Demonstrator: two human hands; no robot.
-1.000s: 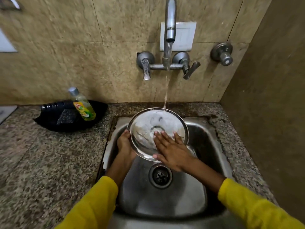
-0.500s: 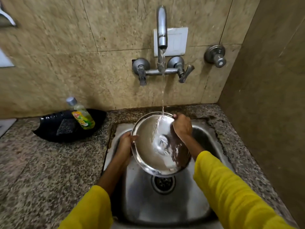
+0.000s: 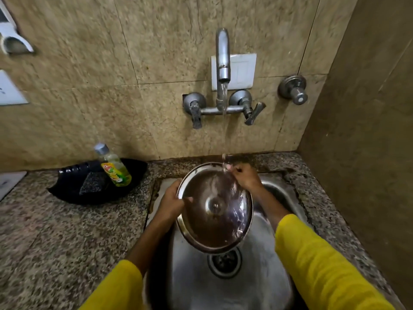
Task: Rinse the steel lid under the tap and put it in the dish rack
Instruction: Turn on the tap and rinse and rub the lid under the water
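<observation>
The round steel lid (image 3: 214, 209) is held tilted over the steel sink (image 3: 279, 193), its wet inner face towards me. My left hand (image 3: 171, 202) grips its left rim, thumb on the inside. At the lid's top right edge my right hand (image 3: 244, 176) holds the rim, fingers closed on it. A thin stream of water falls from the wall tap (image 3: 223, 61) onto the top edge of the lid, right by my right hand. No dish rack is in view.
A green dish-soap bottle (image 3: 114, 166) and a dark scrub pad (image 3: 90, 186) lie in a black tray (image 3: 67, 191) on the granite counter (image 3: 55, 242) left of the sink. The drain (image 3: 224, 261) shows below the lid. A tiled side wall (image 3: 368, 130) stands close on the right.
My right hand left the lid's inner face and took the top right rim. The lid has tipped more upright and the water now strikes its top edge.
</observation>
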